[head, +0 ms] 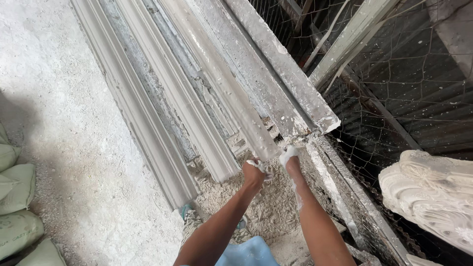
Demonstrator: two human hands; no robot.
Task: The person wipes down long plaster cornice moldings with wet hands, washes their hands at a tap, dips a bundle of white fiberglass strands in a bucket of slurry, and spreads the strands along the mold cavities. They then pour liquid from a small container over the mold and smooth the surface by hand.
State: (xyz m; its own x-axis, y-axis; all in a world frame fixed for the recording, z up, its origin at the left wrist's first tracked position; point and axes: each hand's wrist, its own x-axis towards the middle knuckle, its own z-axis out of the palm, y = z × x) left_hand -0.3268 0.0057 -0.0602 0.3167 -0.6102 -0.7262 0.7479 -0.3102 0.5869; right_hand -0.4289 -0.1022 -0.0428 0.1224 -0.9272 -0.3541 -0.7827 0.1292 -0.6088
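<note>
Hands: left hand (254,170) and right hand (288,155) both grip moulding (231,93) end, 12 o'clock | risk: plaster-slick palms, strip could slip, crack

My left hand (254,172) and right hand (288,155) meet at the near end of one moulding length (231,93), which lies among others running away from me. Sacks (17,207) are stacked far left. Wire mesh (394,88) stands to the right, a carved plaster piece (433,197) beside it.

stacked pale green sacks (17,207) at the lower left edge.
</note>
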